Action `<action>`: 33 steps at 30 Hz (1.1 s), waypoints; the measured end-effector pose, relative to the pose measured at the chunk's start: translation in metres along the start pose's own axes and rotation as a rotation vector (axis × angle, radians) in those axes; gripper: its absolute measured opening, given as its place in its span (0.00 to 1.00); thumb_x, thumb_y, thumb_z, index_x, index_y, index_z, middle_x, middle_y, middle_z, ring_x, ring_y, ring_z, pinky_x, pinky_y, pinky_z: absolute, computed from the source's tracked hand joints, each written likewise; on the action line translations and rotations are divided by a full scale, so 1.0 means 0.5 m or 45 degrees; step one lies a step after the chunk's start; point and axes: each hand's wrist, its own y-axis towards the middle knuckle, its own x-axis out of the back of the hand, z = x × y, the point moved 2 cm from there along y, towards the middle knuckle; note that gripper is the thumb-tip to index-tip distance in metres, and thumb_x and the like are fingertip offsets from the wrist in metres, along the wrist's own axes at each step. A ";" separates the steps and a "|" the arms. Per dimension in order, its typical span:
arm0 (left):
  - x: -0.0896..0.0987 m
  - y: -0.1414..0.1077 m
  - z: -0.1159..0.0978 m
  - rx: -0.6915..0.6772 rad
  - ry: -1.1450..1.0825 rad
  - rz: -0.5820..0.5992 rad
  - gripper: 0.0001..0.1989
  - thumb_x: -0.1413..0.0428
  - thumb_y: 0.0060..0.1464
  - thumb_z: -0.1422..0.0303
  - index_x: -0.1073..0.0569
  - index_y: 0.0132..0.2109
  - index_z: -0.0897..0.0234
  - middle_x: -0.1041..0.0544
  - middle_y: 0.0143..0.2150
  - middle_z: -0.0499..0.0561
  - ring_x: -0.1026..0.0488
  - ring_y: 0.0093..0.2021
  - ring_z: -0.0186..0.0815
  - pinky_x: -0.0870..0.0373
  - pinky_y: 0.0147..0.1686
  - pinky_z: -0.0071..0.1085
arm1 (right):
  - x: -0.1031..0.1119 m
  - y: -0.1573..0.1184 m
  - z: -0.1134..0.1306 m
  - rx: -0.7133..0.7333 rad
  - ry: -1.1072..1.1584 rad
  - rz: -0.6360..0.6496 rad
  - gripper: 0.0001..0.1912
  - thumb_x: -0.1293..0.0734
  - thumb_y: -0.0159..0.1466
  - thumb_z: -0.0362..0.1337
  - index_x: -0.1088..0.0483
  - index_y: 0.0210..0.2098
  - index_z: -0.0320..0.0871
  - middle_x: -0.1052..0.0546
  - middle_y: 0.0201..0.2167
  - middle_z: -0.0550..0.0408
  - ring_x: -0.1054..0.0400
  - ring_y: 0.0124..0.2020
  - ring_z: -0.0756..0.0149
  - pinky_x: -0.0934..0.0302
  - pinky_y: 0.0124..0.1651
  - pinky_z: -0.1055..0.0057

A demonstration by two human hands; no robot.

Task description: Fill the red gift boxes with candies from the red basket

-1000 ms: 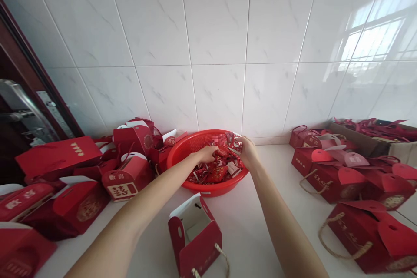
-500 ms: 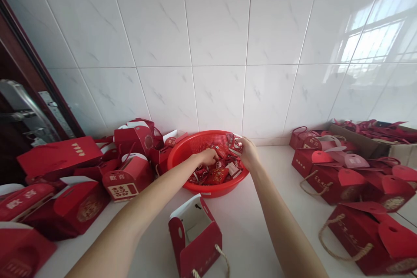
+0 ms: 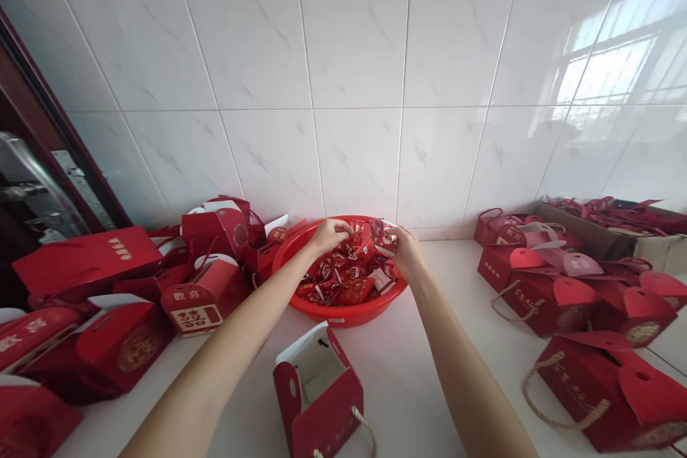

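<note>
My left hand (image 3: 331,235) is above the left part of a red plastic basket (image 3: 287,250), its fingers pinched on the edge of a shiny red candy packet (image 3: 361,232). At the basket's right rim, my right hand (image 3: 406,252) is closed round red-and-white candy packets (image 3: 382,235); how many is hidden. Loose wrapped candies (image 3: 343,275) in red, white and gold lie in the basket below both hands. Nearer to me, between my forearms, stands a red gift box (image 3: 327,411) with its lid open, its pale inside showing and a rope handle on its side.
Several red gift boxes (image 3: 207,290) crowd the left side of the white counter (image 3: 424,372), and more boxes (image 3: 595,386) with rope handles stand on the right. A carton (image 3: 585,232) of red ribbon-like pieces is at the back right. A tiled wall (image 3: 359,157) rises behind.
My left hand has risen out of the candies, back and slightly left, with a red candy packet at its fingertips. My right hand stays at the rim holding its packets.
</note>
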 end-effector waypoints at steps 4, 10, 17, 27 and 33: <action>-0.001 -0.005 -0.009 -0.007 -0.172 -0.026 0.06 0.45 0.41 0.69 0.25 0.30 0.65 0.20 0.32 0.50 0.24 0.37 0.37 0.29 0.41 0.32 | -0.005 -0.005 0.002 0.005 -0.009 -0.006 0.07 0.30 0.45 0.29 0.30 0.24 0.44 0.27 0.20 0.62 0.32 0.23 0.70 0.32 0.24 0.73; -0.009 -0.016 -0.031 -0.039 -0.370 0.025 0.07 0.41 0.40 0.66 0.27 0.29 0.64 0.23 0.30 0.48 0.26 0.34 0.35 0.30 0.38 0.31 | -0.006 -0.006 -0.001 -0.001 -0.007 0.043 0.10 0.29 0.43 0.29 0.28 0.26 0.43 0.23 0.21 0.60 0.29 0.23 0.67 0.31 0.25 0.71; -0.010 -0.025 -0.043 -0.080 -0.494 0.080 0.11 0.38 0.36 0.65 0.31 0.27 0.64 0.26 0.29 0.45 0.30 0.31 0.31 0.31 0.36 0.29 | -0.003 -0.003 -0.003 -0.013 -0.047 0.057 0.10 0.29 0.43 0.29 0.29 0.26 0.43 0.23 0.20 0.60 0.30 0.22 0.66 0.28 0.27 0.68; -0.017 -0.025 -0.039 -0.061 -0.410 0.176 0.12 0.37 0.40 0.64 0.30 0.30 0.64 0.24 0.32 0.47 0.27 0.35 0.34 0.29 0.39 0.31 | 0.002 0.003 -0.008 -0.012 -0.060 0.025 0.10 0.29 0.43 0.29 0.31 0.26 0.44 0.25 0.20 0.61 0.31 0.23 0.67 0.30 0.25 0.69; -0.040 -0.036 -0.041 0.024 -0.152 0.445 0.05 0.42 0.45 0.68 0.24 0.29 0.64 0.21 0.30 0.49 0.24 0.33 0.37 0.27 0.37 0.31 | 0.008 0.004 -0.002 0.031 -0.066 -0.056 0.07 0.30 0.46 0.31 0.33 0.23 0.45 0.28 0.20 0.62 0.32 0.23 0.70 0.31 0.27 0.71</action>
